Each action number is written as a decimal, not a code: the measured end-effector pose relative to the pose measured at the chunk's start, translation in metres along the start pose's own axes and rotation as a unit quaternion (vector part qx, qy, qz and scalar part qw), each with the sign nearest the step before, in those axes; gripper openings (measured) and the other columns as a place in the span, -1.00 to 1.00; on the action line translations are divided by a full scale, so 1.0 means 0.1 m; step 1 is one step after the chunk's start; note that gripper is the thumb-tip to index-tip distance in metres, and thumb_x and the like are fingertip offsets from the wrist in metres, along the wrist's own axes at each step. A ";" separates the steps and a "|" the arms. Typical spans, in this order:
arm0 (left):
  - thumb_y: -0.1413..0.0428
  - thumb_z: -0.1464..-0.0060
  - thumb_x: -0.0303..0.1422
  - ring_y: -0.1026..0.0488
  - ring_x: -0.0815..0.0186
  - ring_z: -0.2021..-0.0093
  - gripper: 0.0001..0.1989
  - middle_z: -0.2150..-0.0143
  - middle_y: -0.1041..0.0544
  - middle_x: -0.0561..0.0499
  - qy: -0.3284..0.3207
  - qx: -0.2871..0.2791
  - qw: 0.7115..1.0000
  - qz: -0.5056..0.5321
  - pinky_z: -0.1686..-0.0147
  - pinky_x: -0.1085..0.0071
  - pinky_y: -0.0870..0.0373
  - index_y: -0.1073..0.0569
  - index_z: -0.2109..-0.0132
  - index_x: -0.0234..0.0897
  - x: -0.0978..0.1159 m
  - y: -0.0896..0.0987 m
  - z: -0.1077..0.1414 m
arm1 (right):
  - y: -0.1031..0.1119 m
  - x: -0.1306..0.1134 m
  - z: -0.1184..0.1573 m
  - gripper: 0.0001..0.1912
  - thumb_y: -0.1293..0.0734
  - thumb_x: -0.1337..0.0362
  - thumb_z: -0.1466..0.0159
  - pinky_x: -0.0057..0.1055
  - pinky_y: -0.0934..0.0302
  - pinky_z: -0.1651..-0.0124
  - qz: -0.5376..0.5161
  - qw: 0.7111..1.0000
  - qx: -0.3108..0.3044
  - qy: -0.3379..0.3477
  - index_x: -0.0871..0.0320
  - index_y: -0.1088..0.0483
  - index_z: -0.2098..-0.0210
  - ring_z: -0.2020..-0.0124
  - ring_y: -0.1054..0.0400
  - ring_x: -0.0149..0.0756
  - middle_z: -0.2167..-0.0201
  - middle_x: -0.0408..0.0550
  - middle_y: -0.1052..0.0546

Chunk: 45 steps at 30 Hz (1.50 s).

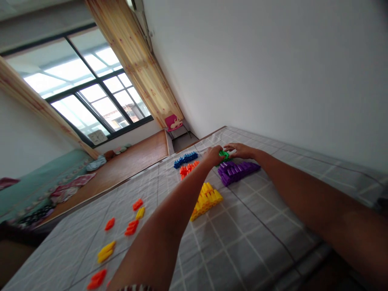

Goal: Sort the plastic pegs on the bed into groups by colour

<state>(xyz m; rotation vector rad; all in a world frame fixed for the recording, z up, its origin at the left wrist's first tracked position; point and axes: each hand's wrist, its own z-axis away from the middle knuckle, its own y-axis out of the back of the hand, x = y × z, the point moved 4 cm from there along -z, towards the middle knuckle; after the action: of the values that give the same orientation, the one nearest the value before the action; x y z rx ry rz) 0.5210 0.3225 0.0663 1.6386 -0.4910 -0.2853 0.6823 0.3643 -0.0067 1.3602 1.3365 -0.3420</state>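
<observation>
At the far part of the bed-like surface, both my hands are at a small group of green plastic pieces. My left hand is bent with its fingertips closed on the left side of the green pieces, partly hidden. Reaching from the other side, my right hand has fingers and thumb apart, over and beside the green. Just nearer lies a stack of purple plastic pieces. A stack of yellow pieces is partly covered by my left forearm, as are some orange pieces. Blue pieces lie in a row beyond.
Loose orange pieces and yellow pieces are scattered on the left of the grey checked cloth. A white wall rises along the right. Farther off are a pink chair, a window and a curtain.
</observation>
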 end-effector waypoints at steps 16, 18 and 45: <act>-0.16 -0.05 -0.20 -0.37 0.08 -0.12 -0.53 -0.07 -0.50 -0.13 -0.014 0.027 0.999 0.026 -0.13 0.18 -0.27 -0.45 -0.10 -0.25 -0.11 0.05 0.04 | -0.02 -0.05 0.01 -0.29 -0.36 0.42 -0.07 -0.10 -0.26 -0.12 -0.010 1.000 -0.004 0.027 0.19 -0.21 -0.22 -0.11 -0.35 -0.11 -0.19 0.18 -0.37; -0.12 -0.10 -0.22 -0.38 0.12 -0.11 -0.59 -0.07 -0.51 -0.14 -0.016 0.068 0.997 0.043 -0.15 0.18 -0.25 -0.47 -0.07 -0.28 -0.23 0.18 0.17 | -0.01 -0.06 0.03 -0.31 -0.31 0.44 -0.08 -0.09 -0.27 -0.11 -0.024 0.999 -0.004 0.024 0.20 -0.19 -0.22 -0.09 -0.37 -0.13 -0.19 0.21 -0.36; -0.38 0.46 -0.37 -0.51 0.24 0.21 -0.40 -0.01 -0.53 -0.06 0.184 -0.129 0.916 0.333 0.27 0.42 -0.43 -0.59 0.10 -0.07 -1.90 0.89 4.92 | -1.15 -2.16 0.10 -0.72 -0.19 0.16 -0.30 -0.02 -0.35 0.04 0.186 0.976 0.084 0.080 -0.10 -0.40 0.03 0.18 -0.47 -0.05 0.12 -0.05 -0.53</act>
<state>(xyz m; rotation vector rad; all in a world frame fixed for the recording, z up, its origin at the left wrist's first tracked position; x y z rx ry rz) 0.1147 -0.0258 0.0710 1.1454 -0.6552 0.4457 0.5250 0.2161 0.1092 1.7738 1.1684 -0.0931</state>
